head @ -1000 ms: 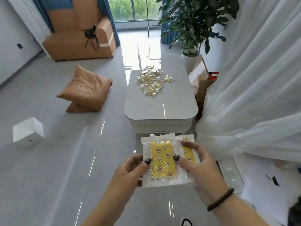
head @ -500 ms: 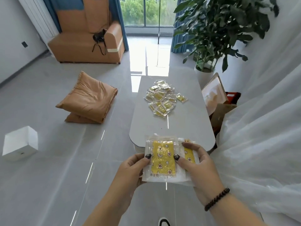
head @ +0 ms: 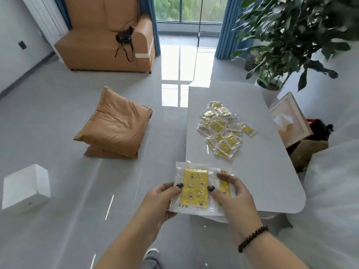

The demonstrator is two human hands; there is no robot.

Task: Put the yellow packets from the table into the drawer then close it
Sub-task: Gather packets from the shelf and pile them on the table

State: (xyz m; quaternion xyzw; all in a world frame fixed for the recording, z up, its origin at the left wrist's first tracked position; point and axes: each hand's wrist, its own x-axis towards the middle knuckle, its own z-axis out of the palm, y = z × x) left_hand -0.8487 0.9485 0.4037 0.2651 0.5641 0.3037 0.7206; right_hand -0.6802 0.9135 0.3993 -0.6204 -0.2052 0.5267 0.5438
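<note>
I hold a small stack of yellow packets (head: 195, 188) in front of me, just above the near corner of the surface (head: 272, 171); my left hand (head: 161, 199) pinches the stack's left edge with the thumb on top and fingers underneath, and my right hand (head: 233, 193) pinches the right side the same way, its fingers curled over a second packet (head: 225, 188) that peeks out from beneath the top one; so both grips are closed on packets, neither spread. I judge the step in hand to be gathering and carrying: a first batch is collected, while the heap of loose packets (head: 221, 131) lies beyond my hands, toward the far half of the surface, well apart from the stack. The drawer does not show anywhere, so I cannot tell whether it is open or where it sits; the next move calls for finding it, lowering the stack in flat, and returning for the heap. The top packet lies face up, its long axis running away from me toward the heap, its short edges near and far; the printed yellow panel is upright to my view.
</note>
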